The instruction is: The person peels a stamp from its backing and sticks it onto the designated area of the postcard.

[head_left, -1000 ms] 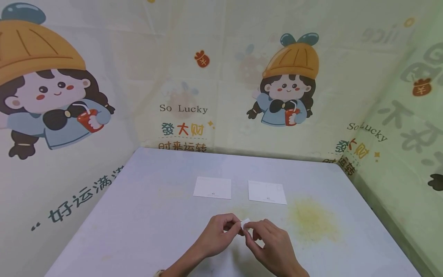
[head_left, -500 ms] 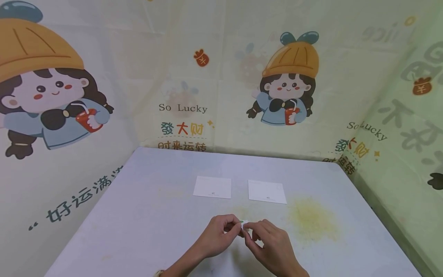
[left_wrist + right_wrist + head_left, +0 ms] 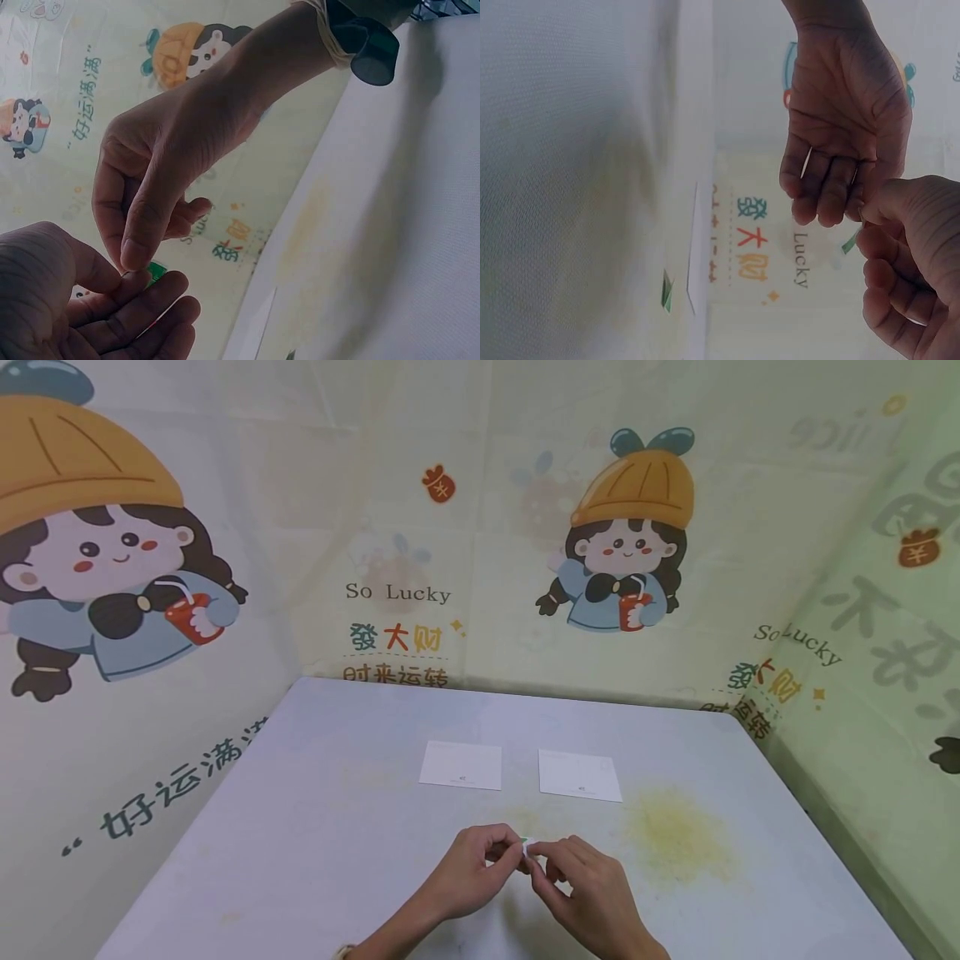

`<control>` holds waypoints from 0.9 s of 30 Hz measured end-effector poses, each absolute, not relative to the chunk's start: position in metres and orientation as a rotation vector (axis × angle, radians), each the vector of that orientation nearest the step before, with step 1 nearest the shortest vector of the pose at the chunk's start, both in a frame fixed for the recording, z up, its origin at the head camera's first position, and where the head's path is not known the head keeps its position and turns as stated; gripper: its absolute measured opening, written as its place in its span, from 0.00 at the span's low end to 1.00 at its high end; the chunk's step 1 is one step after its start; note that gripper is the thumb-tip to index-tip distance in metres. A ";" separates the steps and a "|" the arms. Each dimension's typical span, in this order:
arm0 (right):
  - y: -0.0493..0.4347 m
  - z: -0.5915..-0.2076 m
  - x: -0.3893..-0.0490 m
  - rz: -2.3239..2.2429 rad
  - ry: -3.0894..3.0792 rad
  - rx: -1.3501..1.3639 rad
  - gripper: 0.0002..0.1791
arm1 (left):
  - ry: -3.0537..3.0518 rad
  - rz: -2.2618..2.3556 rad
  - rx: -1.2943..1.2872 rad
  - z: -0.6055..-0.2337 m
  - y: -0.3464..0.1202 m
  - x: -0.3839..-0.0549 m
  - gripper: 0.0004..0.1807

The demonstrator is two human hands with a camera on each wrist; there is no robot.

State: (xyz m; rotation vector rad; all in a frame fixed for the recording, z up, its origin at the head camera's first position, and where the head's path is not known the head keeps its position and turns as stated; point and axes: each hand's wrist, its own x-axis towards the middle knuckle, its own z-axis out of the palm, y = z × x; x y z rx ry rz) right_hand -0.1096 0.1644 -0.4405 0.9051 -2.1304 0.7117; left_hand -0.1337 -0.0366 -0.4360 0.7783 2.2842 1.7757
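Observation:
A tiny thin piece, white with green (image 3: 526, 847), sits between my two hands over the front middle of the table. My left hand (image 3: 472, 870) pinches one side of it between thumb and forefinger. From the other side, my right hand (image 3: 588, 881) pinches it with thumb and index fingertip. Its green part (image 3: 156, 273) peeks out past the fingertips in the left wrist view. A green corner (image 3: 849, 244) also shows in the right wrist view, while the fingers hide most of it. The exact kind of piece I cannot tell.
Two white cards (image 3: 461, 766) (image 3: 579, 775) lie side by side beyond my hands on the white table (image 3: 300, 843). In the right wrist view a small green piece (image 3: 667, 291) lies close to a card. Printed cloth walls (image 3: 480, 543) enclose the table's back and sides.
The white part between my fingertips shows less than a second ago, and a bit of green has come into sight. Both hands have stayed in nearly the same place.

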 end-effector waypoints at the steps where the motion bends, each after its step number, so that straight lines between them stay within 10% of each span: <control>1: 0.165 -0.441 -0.110 0.718 -2.131 0.906 0.15 | 2.286 1.775 0.783 -0.436 -0.037 -0.134 0.11; 27: 0.167 -0.442 -0.108 0.963 -2.200 0.898 0.04 | 2.258 1.773 0.820 -0.436 -0.039 -0.133 0.10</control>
